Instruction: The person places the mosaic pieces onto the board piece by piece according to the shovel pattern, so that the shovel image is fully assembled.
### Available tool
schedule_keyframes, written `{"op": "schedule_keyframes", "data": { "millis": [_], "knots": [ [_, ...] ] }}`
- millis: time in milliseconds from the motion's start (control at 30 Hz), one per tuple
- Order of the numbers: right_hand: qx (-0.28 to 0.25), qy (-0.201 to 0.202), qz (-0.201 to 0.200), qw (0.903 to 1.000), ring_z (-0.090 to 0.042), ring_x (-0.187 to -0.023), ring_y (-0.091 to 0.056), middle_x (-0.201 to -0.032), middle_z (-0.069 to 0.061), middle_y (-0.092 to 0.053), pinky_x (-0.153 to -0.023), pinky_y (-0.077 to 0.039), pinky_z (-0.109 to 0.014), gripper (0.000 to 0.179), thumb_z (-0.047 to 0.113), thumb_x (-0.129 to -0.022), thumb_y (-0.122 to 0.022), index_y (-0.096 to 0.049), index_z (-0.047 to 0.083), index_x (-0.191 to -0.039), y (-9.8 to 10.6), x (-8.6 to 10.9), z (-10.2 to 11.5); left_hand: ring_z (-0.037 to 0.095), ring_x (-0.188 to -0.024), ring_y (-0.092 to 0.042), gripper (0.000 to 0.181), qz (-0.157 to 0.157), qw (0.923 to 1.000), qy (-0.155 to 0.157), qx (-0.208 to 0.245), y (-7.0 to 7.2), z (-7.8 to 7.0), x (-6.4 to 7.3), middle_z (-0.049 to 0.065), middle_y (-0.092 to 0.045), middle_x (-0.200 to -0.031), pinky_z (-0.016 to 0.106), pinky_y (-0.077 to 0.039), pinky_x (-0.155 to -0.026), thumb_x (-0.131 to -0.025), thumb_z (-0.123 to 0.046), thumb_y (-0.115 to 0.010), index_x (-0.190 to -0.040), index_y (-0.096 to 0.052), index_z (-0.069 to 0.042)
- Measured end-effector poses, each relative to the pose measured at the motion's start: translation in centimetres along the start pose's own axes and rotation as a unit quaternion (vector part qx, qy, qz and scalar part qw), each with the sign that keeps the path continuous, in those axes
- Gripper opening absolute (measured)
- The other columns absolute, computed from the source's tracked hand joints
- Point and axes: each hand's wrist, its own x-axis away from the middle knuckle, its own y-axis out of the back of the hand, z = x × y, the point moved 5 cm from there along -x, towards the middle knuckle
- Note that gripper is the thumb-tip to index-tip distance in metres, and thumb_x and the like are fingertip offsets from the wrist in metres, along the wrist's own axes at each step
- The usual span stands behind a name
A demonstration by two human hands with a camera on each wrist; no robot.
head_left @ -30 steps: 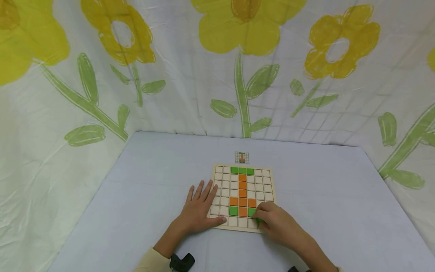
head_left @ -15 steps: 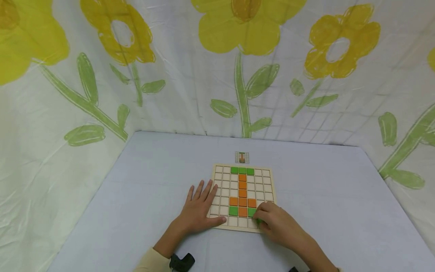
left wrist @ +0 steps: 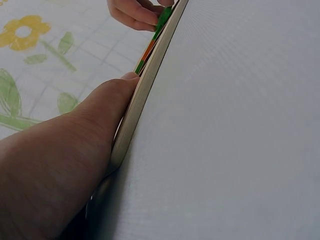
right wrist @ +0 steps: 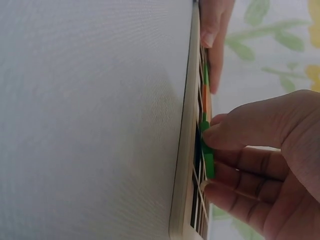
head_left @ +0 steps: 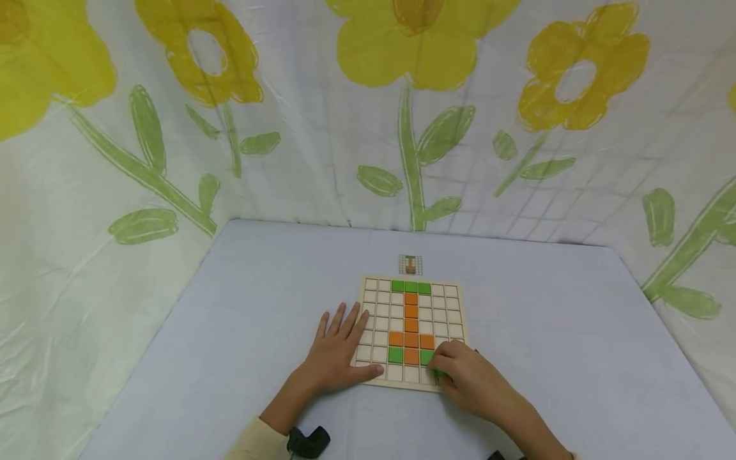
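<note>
A wooden grid board lies on the table, with green tiles in a short row along its far side. Orange tiles run down the middle column and widen near the bottom, flanked by green ones. My left hand is spread over the board's left edge, fingers straight and thumb on the near left corner. At the lower right of the grid, my right hand pinches a green tile between thumb and fingers, tilted against the board in the right wrist view. The fingers hide the squares beneath them.
A small card with a grid pattern in green and orange lies just beyond the board. The table has a pale cloth. Behind it hangs a white curtain painted with yellow flowers.
The head view has shifted very slightly. Both hands and the tiles stay in the same places on the board.
</note>
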Motion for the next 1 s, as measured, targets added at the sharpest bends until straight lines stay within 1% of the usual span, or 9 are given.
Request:
{"op": "schedule_keyframes", "data": {
  "millis": [167,400,500,600,700,867,1000],
  "knots": [
    [-0.002,0.003,0.002,1.0,-0.008,-0.086,-0.054,-0.092,0.009,-0.062,-0.07,-0.05,-0.024,0.026,-0.007,-0.075,-0.076,-0.076,0.015,-0.088,0.1,0.1,0.0,0.037,-0.152,0.0,0.108,0.005,1.0,0.001,-0.005,0.0,-0.1,-0.1,0.012,-0.009,-0.167,0.061,0.002,-0.116,-0.085,-0.078,-0.052,-0.161,-0.02,-0.008],
    [-0.012,0.026,-0.012,0.9995,-0.009,-0.089,-0.055,-0.093,0.01,-0.061,-0.074,-0.052,-0.026,0.029,-0.008,-0.071,-0.079,-0.076,0.016,-0.088,-0.1,-0.2,0.4,0.039,-0.151,-0.004,0.106,-0.004,1.0,-0.002,-0.004,0.1,-0.1,-0.1,0.013,-0.012,-0.167,0.063,-0.001,-0.115,-0.085,-0.076,-0.054,-0.16,-0.024,-0.007],
    [-0.019,0.029,-0.004,0.9994,-0.009,-0.091,-0.056,-0.094,0.011,-0.061,-0.078,-0.052,-0.027,0.027,-0.006,-0.073,-0.079,-0.076,0.016,-0.089,-0.5,-0.4,0.7,0.038,-0.152,-0.003,0.107,-0.002,1.0,-0.001,-0.005,0.0,0.0,0.0,0.012,-0.011,-0.167,0.062,0.0,-0.115,-0.085,-0.077,-0.053,-0.16,-0.023,-0.008],
    [-0.019,0.037,0.0,0.9991,-0.009,-0.091,-0.056,-0.094,0.012,-0.061,-0.079,-0.053,-0.027,0.026,-0.004,-0.074,-0.081,-0.075,0.017,-0.088,-0.8,-0.6,1.0,0.038,-0.152,-0.002,0.107,0.0,1.0,-0.001,-0.005,-0.2,0.1,-0.1,0.012,-0.01,-0.167,0.062,0.001,-0.115,-0.085,-0.078,-0.052,-0.161,-0.021,-0.008],
    [-0.015,0.052,-0.004,0.9985,-0.009,-0.09,-0.056,-0.094,0.011,-0.06,-0.078,-0.053,-0.027,0.026,-0.003,-0.074,-0.082,-0.073,0.018,-0.087,-1.0,-0.8,1.3,0.037,-0.152,-0.001,0.108,0.001,1.0,0.0,-0.006,-0.2,0.1,-0.1,0.012,-0.009,-0.167,0.061,0.002,-0.115,-0.085,-0.079,-0.051,-0.161,-0.02,-0.008],
    [-0.023,0.082,-0.016,0.9962,-0.01,-0.09,-0.057,-0.095,0.009,-0.06,-0.079,-0.052,-0.026,0.026,-0.003,-0.073,-0.084,-0.072,0.017,-0.086,-1.4,-1.2,2.2,0.037,-0.152,-0.001,0.108,-0.004,0.9999,-0.003,-0.01,-0.2,0.2,-0.1,0.012,-0.009,-0.167,0.061,0.001,-0.116,-0.085,-0.08,-0.05,-0.161,-0.02,-0.008],
    [-0.026,0.093,-0.004,0.9954,-0.011,-0.091,-0.058,-0.096,0.008,-0.062,-0.081,-0.053,-0.027,0.022,0.0,-0.077,-0.084,-0.074,0.016,-0.089,-1.7,-1.5,2.8,0.037,-0.152,-0.001,0.109,-0.005,0.9999,-0.004,-0.011,-0.2,0.2,-0.1,0.011,-0.009,-0.167,0.061,0.001,-0.116,-0.085,-0.08,-0.049,-0.161,-0.019,-0.009]
  ]
}}
